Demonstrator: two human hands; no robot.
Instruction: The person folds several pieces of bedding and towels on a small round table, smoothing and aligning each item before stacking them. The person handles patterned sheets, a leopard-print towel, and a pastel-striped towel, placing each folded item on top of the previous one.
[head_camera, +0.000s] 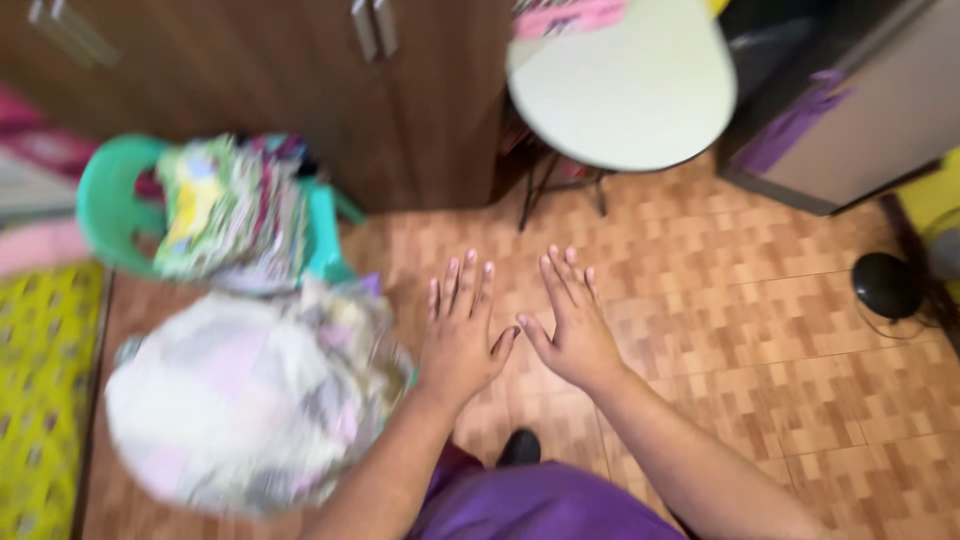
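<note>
Laundry (250, 410), a pale heap of crumpled cloth in what seems to be a basket, sits on the parquet floor (760, 330) just left of the person's outstretched arms. The left hand (458, 335) hovers nearest it, close to the heap's right edge but not touching, fingers spread and palm down. The right hand (572, 325) is held the same way beside it, thumbs nearly meeting; both hands are spread flat and hold nothing.

Judging from this pose, a clean start would be to reach the left hand over the heap's near edge and take one piece at a time, rather than dragging the whole pile.

Behind the heap, a second stack of patterned folded cloth (232, 212) rests on a green plastic chair (120, 200). A round white table (625, 85) stands by a brown wardrobe (300, 80).

Motion blur smears everything: the fabrics' prints and the container under the heap cannot be made out. A small black round object (886, 285) at the right is unclear, and the yellow mat (40, 400) is cut off by the left edge.
</note>
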